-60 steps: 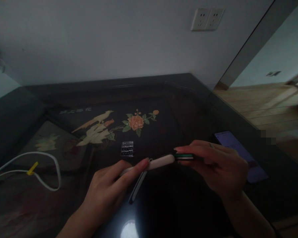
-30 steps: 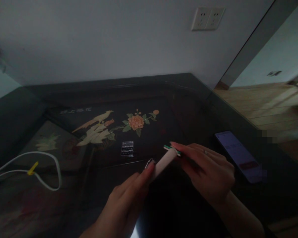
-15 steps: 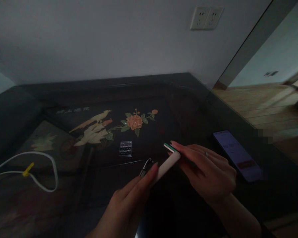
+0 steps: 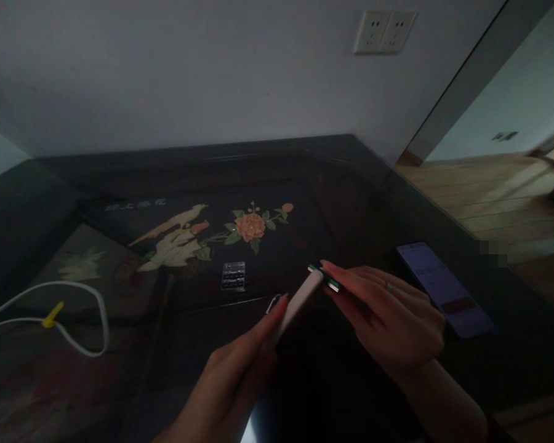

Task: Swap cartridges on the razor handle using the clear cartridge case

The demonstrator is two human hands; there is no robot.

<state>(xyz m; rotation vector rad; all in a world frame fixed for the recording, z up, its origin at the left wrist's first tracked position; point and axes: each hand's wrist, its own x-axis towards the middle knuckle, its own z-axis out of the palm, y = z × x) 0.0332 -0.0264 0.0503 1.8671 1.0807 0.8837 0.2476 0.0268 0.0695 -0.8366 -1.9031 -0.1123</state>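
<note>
- A slim, pale pink cylindrical case (image 4: 296, 306) is held by the left hand (image 4: 233, 384), whose fingers are closed along its lower length; the case is tilted, with its upper end pointing toward 1 o'clock.
- A small metal clip or ring (image 4: 274, 303) is seen just beside the left fingertip, at the case's 9 o'clock side; what it is attached to cannot be told.
- A thin flat piece with green and white edges (image 4: 325, 278) is pinched by the right hand (image 4: 390, 320), thumb and fingers pressed together on it.
- The tip of this flat piece is set against the upper end of the pink case; whether it goes inside cannot be told in the dim light.
- A ring (image 4: 388, 285) is worn on one finger of the right hand.
- Both hands are held low above a dark glossy surface (image 4: 120, 369) decorated with an inlaid orange flower and pale bird motif (image 4: 212, 234).
- A small clear blister strip (image 4: 233, 275) lies on the surface at 11 o'clock from the case, near it but apart.
- A smartphone with a lit purple screen (image 4: 443, 288) lies at 3 o'clock from the right hand, near the surface's edge.
- A white cable with a yellow tie (image 4: 50, 314) is looped at 9 o'clock, well apart from the hands.
- A white double wall socket (image 4: 384, 31) is fixed on the wall at 12 o'clock.
</note>
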